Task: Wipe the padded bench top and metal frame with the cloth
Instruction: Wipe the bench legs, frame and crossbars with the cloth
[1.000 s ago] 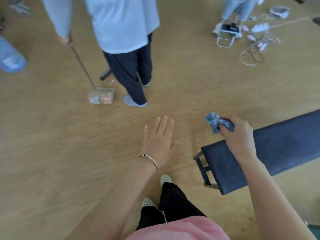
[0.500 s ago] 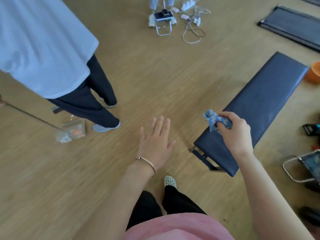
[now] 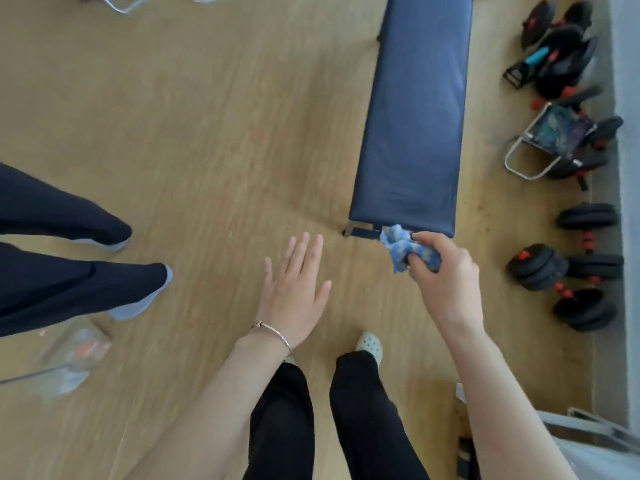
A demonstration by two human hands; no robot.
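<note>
Black dumbbells [image 3: 538, 266] (red-trimmed) by wall [image 3: 628, 202]

Thin silver bangle [image 3: 275, 332] on the left wrist, bare forearms [image 3: 207, 403], black trousers [image 3: 363, 427], pale perforated clogs [image 3: 370, 344]

This is a gym or exercise room. A long padded bench [image 3: 415, 116] in dark blue vinyl, set on a metal frame [image 3: 360, 233], runs from the centre toward 1 o'clock across a pale wood-plank floor [image 3: 207, 133]. Along the grey wall [image 3: 627, 168] at 3 o'clock lie black dumbbells [image 3: 568, 268] with red collars. More black weights [image 3: 561, 53] are heaped at 2 o'clock, and a small folding metal stand [image 3: 550, 140] sits between the two groups. A second person's legs [image 3: 69, 282], in dark trousers and grey shoes, stand on the open floor at 9 o'clock, so the room is shared.
</note>
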